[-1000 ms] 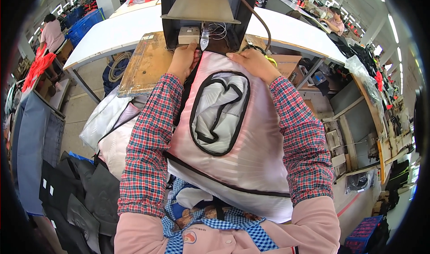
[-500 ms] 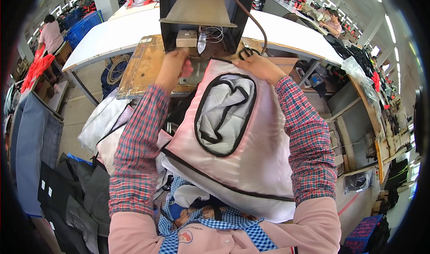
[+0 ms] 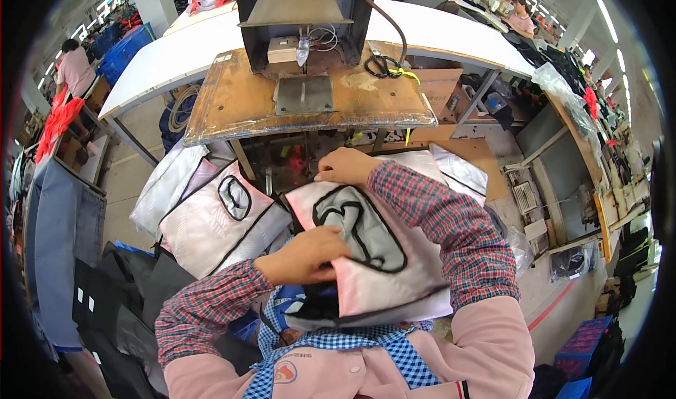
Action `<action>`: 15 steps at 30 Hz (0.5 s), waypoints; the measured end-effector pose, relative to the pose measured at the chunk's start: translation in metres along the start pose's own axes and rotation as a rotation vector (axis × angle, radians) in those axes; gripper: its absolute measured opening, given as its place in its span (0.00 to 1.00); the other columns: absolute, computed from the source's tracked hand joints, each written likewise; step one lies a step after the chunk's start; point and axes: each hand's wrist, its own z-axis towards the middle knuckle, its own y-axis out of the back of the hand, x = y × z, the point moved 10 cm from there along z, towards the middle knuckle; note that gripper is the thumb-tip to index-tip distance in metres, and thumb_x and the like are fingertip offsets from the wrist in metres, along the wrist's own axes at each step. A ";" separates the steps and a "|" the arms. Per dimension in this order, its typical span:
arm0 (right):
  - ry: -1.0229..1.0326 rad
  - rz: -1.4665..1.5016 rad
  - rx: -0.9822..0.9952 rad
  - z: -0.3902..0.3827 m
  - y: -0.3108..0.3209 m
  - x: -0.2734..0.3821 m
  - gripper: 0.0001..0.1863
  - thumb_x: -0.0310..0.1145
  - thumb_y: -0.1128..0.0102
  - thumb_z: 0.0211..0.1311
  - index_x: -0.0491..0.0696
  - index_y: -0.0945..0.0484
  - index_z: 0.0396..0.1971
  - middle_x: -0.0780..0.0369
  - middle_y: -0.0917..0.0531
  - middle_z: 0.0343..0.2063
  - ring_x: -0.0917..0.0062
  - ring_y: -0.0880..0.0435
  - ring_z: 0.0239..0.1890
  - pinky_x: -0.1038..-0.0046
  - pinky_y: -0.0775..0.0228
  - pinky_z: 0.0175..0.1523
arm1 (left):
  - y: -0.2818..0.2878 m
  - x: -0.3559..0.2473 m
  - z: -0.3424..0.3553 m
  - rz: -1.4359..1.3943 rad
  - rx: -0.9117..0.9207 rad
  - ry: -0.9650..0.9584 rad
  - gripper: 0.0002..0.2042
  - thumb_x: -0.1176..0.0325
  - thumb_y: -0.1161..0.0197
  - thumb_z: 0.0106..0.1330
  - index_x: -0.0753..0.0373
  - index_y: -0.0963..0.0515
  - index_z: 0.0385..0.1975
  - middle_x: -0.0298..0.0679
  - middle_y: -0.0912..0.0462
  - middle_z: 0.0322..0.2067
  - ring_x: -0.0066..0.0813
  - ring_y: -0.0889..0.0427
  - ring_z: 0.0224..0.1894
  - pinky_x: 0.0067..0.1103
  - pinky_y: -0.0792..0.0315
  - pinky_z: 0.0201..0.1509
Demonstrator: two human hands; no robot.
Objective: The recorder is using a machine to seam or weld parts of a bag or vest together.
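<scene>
A pale pink fabric piece (image 3: 387,286) with a black-bound oval opening lies slanted across my lap. My left hand (image 3: 310,254) grips it at the lower left, fingers curled beside the opening. My right hand (image 3: 346,166) has its fingers bent over the top edge, holding it. At the left, a similar pink-white piece (image 3: 201,233) with a smaller oval rests on more folded fabric. Other pale pieces (image 3: 454,173) lie behind my right arm. In front stands a machine (image 3: 296,11) over a worn wooden board (image 3: 232,107) with a metal plate (image 3: 303,96).
Black loops (image 3: 380,66) sit on the board. White tables (image 3: 148,68) run behind it. Dark fabric (image 3: 134,307) is piled at lower left, blue crates (image 3: 581,346) at lower right. Co-workers are at upper left (image 3: 74,68) and upper right (image 3: 521,22).
Both hands have come down from the machine toward my body, drawing the fabric piece off the board, which is now exposed. My left hand has moved lower on the piece.
</scene>
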 end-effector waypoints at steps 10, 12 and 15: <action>0.024 0.347 -0.368 -0.182 0.082 0.059 0.26 0.46 0.45 0.65 0.40 0.29 0.54 0.51 0.22 0.49 0.56 0.23 0.50 0.65 0.33 0.58 | 0.054 0.104 0.011 -0.448 -0.474 0.400 0.09 0.73 0.45 0.68 0.69 0.22 0.43 0.33 0.17 0.38 0.17 0.23 0.42 0.18 0.29 0.49; 0.016 0.029 -0.603 -0.196 0.085 0.068 0.25 0.44 0.44 0.64 0.42 0.29 0.54 0.52 0.21 0.48 0.59 0.22 0.50 0.66 0.32 0.56 | 0.052 0.116 0.022 -0.581 -0.481 0.414 0.09 0.72 0.44 0.68 0.69 0.23 0.44 0.31 0.17 0.37 0.16 0.23 0.40 0.16 0.28 0.46; 0.020 -0.335 -0.899 -0.205 0.090 0.085 0.18 0.40 0.41 0.61 0.44 0.25 0.46 0.55 0.19 0.42 0.61 0.20 0.43 0.65 0.28 0.47 | 0.050 0.138 0.024 -0.661 -0.505 0.431 0.10 0.71 0.44 0.69 0.69 0.23 0.44 0.29 0.18 0.37 0.15 0.23 0.38 0.15 0.28 0.43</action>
